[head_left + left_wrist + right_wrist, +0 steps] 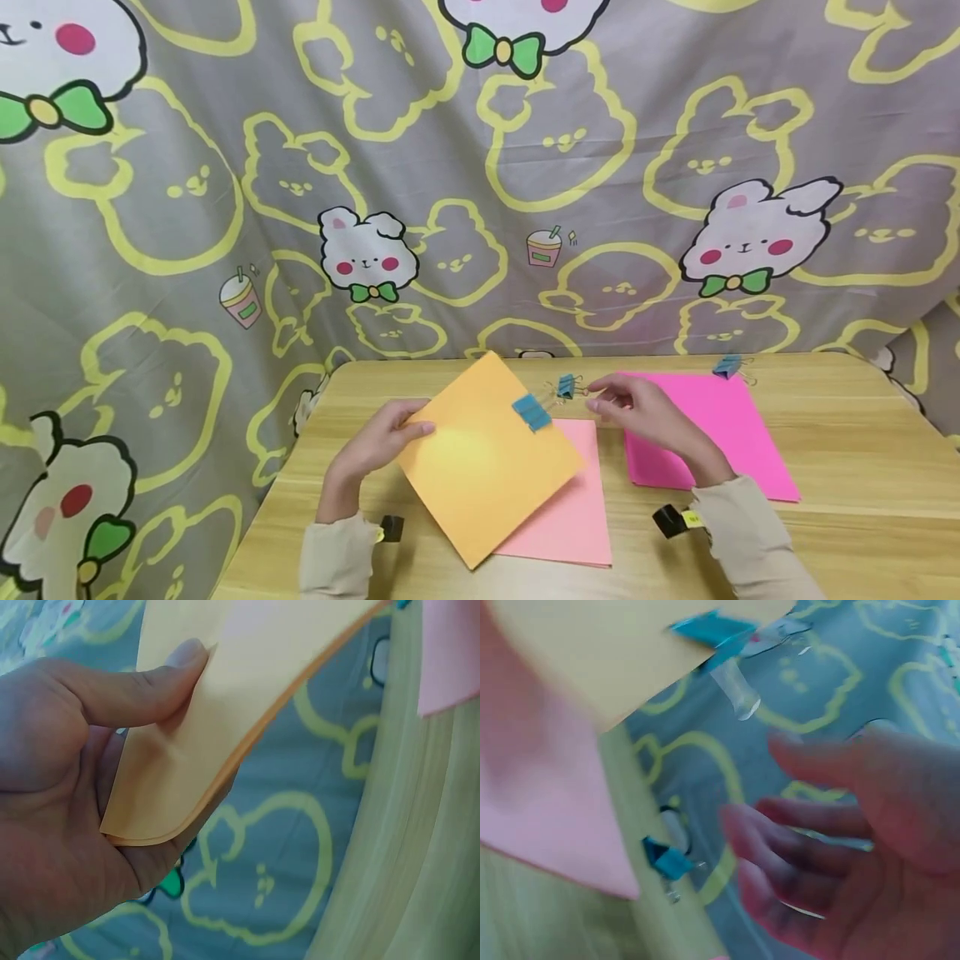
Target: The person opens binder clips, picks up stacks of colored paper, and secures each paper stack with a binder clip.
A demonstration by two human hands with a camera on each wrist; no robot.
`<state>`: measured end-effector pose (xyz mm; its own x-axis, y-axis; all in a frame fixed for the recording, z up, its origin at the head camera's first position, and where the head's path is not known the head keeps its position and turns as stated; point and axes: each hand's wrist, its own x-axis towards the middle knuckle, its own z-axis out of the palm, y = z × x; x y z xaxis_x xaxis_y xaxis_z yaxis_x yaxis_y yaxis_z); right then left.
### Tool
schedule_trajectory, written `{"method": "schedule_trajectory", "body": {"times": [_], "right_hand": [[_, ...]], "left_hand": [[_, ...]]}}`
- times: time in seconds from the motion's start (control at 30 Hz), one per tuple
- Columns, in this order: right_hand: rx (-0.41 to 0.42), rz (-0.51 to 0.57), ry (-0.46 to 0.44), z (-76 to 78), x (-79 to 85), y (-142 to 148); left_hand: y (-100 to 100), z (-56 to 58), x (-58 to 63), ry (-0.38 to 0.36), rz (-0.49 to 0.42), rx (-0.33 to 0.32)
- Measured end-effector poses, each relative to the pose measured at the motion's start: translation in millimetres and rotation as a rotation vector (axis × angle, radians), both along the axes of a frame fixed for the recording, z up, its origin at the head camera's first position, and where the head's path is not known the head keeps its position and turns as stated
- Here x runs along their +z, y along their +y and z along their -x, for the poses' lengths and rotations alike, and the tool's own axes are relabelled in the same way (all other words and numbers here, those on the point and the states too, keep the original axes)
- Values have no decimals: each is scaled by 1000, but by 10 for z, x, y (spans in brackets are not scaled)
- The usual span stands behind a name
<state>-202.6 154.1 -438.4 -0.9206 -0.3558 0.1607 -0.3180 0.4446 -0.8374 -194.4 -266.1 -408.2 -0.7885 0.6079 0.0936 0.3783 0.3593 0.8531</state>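
Observation:
My left hand (386,440) grips a stack of orange paper (480,479) near one corner, thumb on the top face and fingers beneath. The stack is raised and turned like a diamond. On its upper right edge sits a blue binder clip (533,412), its wire handles pointing outward. In the right wrist view my right hand (840,832) holds nothing; its fingers are loosely bent and apart from that clip. Another blue binder clip (667,859) stands on the table beyond the papers, close to the right fingertips in the head view.
Light pink paper (573,525) lies partly under the orange stack. To the right is a stack of bright pink paper (723,429), with a third blue binder clip (727,367) at its far edge. A patterned curtain (450,250) hangs behind the wooden table (862,467).

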Motion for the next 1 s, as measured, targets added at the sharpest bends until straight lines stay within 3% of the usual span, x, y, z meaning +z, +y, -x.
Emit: {"method": "schedule_trajectory", "body": {"times": [0.1, 0.2, 0.37, 0.47, 0.73, 1.0], "right_hand": [[-131, -53, 23, 160, -75, -64], [-201, -117, 35, 312, -153, -144], [-254, -195, 35, 500, -260, -264], [-282, -222, 5, 566, -305, -307], [-348, -255, -52, 670, -429, -364], [-324, -221, -94, 687, -395, -356]], "left_hand": [[-137, 25, -23, -18, -20, 45], [-267, 41, -48, -56, -35, 103], [-474, 53, -69, -117, -95, 170], [-575, 41, -89, -109, -98, 223], [-773, -19, -170, -104, -4, 463], [-862, -52, -227, -162, 15, 644]]}}
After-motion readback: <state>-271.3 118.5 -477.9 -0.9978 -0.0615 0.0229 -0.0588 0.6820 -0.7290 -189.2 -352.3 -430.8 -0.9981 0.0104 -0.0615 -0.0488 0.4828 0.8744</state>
